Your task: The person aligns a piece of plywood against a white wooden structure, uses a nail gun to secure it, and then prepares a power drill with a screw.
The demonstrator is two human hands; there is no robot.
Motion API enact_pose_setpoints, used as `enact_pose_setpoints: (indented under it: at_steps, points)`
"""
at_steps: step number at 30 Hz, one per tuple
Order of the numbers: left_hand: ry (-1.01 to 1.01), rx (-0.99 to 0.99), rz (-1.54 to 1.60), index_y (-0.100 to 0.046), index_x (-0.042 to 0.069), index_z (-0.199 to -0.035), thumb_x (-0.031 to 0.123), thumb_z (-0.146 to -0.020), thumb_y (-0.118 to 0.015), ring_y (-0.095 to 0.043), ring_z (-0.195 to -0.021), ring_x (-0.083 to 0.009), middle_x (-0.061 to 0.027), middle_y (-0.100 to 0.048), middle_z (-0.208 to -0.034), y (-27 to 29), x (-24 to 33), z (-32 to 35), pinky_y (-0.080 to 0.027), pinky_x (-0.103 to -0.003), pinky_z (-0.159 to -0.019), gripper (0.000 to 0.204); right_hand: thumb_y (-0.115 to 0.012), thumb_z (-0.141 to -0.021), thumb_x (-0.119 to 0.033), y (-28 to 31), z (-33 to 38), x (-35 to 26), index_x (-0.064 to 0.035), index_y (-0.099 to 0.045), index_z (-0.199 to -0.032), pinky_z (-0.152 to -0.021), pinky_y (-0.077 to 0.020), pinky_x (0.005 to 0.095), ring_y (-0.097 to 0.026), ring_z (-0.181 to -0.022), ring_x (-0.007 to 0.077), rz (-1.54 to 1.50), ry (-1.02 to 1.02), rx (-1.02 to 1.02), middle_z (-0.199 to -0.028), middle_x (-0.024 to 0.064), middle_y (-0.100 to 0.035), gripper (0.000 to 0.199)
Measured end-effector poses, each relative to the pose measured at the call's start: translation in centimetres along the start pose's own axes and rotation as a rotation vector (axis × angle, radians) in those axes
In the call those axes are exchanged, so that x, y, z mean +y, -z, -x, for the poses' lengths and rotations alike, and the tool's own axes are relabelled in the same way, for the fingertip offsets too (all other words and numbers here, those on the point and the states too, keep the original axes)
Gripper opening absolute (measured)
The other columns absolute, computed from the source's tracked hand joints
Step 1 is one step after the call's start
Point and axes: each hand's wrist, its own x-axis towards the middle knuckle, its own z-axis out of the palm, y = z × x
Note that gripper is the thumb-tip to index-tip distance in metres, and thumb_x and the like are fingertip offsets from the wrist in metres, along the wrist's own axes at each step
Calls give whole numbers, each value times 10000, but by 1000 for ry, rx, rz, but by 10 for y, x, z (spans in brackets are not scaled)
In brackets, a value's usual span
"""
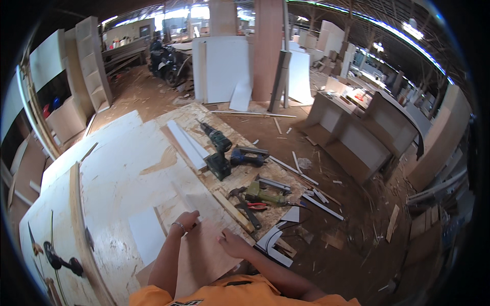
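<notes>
A thin brown plywood sheet (206,255) lies in front of me on the worktable (117,194). My left hand (188,220), with a bracelet at the wrist, is closed over the sheet's far part; what its fingers hold is hidden. At the sheet's right edge my right hand (235,244) is closed on it, thumb uppermost. Left of my left hand is a white panel piece (146,227). Beyond my right hand lie a hammer (246,206), red-handled pliers (257,206) and a green nail gun (265,193).
Farther along the table are a cordless drill (217,145), a blue nailer (248,156) and white strips (186,145). A long wooden batten (81,229) and a black-handled tool (62,260) lie left. Offcuts (322,206) litter the floor; an open cabinet carcass (352,137) stands right.
</notes>
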Motion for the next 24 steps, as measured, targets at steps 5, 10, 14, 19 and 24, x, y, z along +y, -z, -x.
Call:
enact_pose_setpoints:
  at_steps: [5, 10, 14, 19, 24]
  points:
    - [-274, 63, -149, -685, -20, -1228, 582, -1010, -468, -680, -1088, -375, -243, -708, -1183, -11, -38, -16, -531, -424, -929, 676, -439, -1064, -402, -8, 7, -17, 6, -454, -1331, -930, -477, 579, -633, -1072, 521, 123, 18, 77, -1091, 347, -668, 488]
    - [-295, -56, -145, -640, 11, -1348, 672, -1008, -440, -609, -1257, -344, -249, -671, -1294, 0, -74, 17, -461, -405, -1065, 770, -433, -1062, -391, -7, 10, -18, -19, -465, -1336, -929, -478, 604, -638, -1048, 538, 169, 6, 82, -1076, 345, -672, 463]
    - [-329, -81, -85, -614, 60, -1401, 679, -997, -456, -590, -1287, -351, -235, -653, -1339, 6, -68, 67, -435, -409, -1096, 756, -450, -1056, -385, -4, 12, -28, -15, -480, -1308, -910, -482, 601, -636, -1045, 534, 163, -5, 65, -1060, 356, -664, 449]
    - [-417, -64, -107, -609, 100, -1414, 665, -996, -462, -591, -1283, -379, -225, -653, -1345, 6, -64, 63, -438, -418, -1096, 717, -462, -1048, -374, -4, 9, -15, -10, -499, -1242, -883, -484, 602, -635, -1013, 541, 196, 56, 132, -1004, 350, -669, 414]
    - [-406, -84, -238, -599, 81, -1408, 633, -1014, -427, -590, -1270, -416, -257, -645, -1332, 12, -44, 71, -432, -451, -1099, 700, -441, -1050, -391, -6, 3, -3, -23, -504, -1197, -866, -474, 626, -622, -1003, 558, 172, 54, 139, -996, 359, -661, 400]
